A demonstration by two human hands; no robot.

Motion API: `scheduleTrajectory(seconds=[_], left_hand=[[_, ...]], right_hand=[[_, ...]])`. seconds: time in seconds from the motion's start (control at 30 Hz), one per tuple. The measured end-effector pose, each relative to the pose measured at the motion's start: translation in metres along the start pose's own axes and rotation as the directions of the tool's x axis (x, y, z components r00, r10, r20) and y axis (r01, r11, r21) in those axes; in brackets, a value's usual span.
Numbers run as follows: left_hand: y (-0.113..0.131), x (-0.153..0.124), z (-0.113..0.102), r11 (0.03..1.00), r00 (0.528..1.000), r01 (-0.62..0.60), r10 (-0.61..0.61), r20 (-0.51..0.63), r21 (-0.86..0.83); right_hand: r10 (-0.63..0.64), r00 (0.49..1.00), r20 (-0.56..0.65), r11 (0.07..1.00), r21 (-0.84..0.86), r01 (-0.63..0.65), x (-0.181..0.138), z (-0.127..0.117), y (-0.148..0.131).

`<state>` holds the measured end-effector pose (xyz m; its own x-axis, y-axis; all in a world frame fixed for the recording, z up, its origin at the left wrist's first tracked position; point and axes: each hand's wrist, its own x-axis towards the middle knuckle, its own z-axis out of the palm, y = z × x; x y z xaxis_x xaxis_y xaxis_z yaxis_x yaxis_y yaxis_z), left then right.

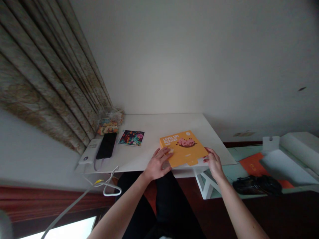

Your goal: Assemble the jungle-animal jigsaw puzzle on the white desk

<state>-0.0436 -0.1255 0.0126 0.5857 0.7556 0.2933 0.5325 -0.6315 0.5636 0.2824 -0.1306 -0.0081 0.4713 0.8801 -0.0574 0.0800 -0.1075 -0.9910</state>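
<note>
A flat yellow puzzle box (185, 151) with a pink watermelon-like picture and the words "LEVEL UP! PUZZLES" lies near the front edge of the white table. A flap sticks out from its front side. My left hand (158, 163) holds the box at its left front corner, fingers over the top and thumb by the front edge. At the right front corner, my right hand (213, 161) grips the box, with some fingertips hidden around its edge. Left of the box lies a colourful picture card (131, 138).
A black phone (106, 146) lies at the table's left, partly over a white power strip (89, 153). Behind it sits a clear plastic bag (109, 122) of colourful pieces. A looped white cable (112, 191) hangs at the front left. Black shoes (258, 185) and an open white box (289, 164) are at right.
</note>
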Motion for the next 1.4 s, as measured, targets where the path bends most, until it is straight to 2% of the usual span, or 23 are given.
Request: scheduleTrajectory(seconds=[0.1,0.27,0.33,0.4,0.5,0.6,0.7,0.8,0.9,1.03,1.13,1.27,1.4], left_hand=[[-0.003,0.001,0.001,1.0,1.0,-0.018,0.017,0.007,0.023],[-0.005,0.0,0.004,0.998,0.998,-0.047,0.048,-0.027,0.033],[-0.007,0.0,0.007,0.998,0.996,-0.058,0.06,-0.063,0.034],[-0.009,0.001,0.011,0.997,0.992,-0.069,0.072,-0.104,0.028],[-0.01,0.003,0.017,0.996,0.985,-0.085,0.085,-0.153,0.004],[-0.01,0.004,0.02,0.996,0.979,-0.092,0.087,-0.184,-0.019],[-0.009,0.006,0.022,0.995,0.974,-0.097,0.09,-0.207,-0.023],[-0.012,0.01,0.025,0.996,0.975,-0.089,0.082,-0.208,-0.022],[-0.019,0.017,0.03,0.996,0.974,-0.087,0.08,-0.212,-0.027],[-0.026,0.027,0.032,0.99,0.97,-0.131,0.119,-0.21,-0.046],[-0.032,0.027,0.024,0.989,0.974,-0.144,0.137,-0.179,-0.029],[-0.053,0.016,0.005,0.994,0.977,-0.052,0.07,-0.199,0.095],[-0.08,0.004,-0.008,0.968,0.978,0.062,-0.01,-0.21,0.242]], right_hand=[[-0.046,0.999,-0.022,0.999,-0.019,0.045,0.002,-0.001,0.002],[-0.019,1.0,-0.015,0.999,0.037,0.019,0.005,0.001,0.007],[-0.052,0.999,-0.001,0.998,-0.029,0.052,0.005,0.002,0.01],[-0.135,0.99,0.031,0.979,-0.149,0.138,0.006,0.004,0.013],[-0.277,0.958,0.081,0.905,-0.313,0.288,0.009,0.007,0.018],[-0.436,0.883,0.176,0.766,-0.443,0.467,0.013,0.008,0.016],[-0.563,0.752,0.342,0.508,-0.575,0.641,0.009,0.014,0.007],[-0.584,0.671,0.456,0.254,-0.682,0.685,-0.003,0.029,-0.007],[-0.555,0.64,0.531,0.139,-0.699,0.701,-0.017,0.051,-0.018],[-0.518,0.594,0.615,0.119,-0.636,0.762,-0.029,0.08,-0.02],[-0.528,0.591,0.61,0.14,-0.624,0.769,-0.035,0.094,-0.014],[-0.53,0.635,0.562,0.187,-0.653,0.734,-0.032,0.099,-0.008],[-0.518,0.705,0.484,0.206,-0.73,0.652,-0.004,0.091,-0.009]])
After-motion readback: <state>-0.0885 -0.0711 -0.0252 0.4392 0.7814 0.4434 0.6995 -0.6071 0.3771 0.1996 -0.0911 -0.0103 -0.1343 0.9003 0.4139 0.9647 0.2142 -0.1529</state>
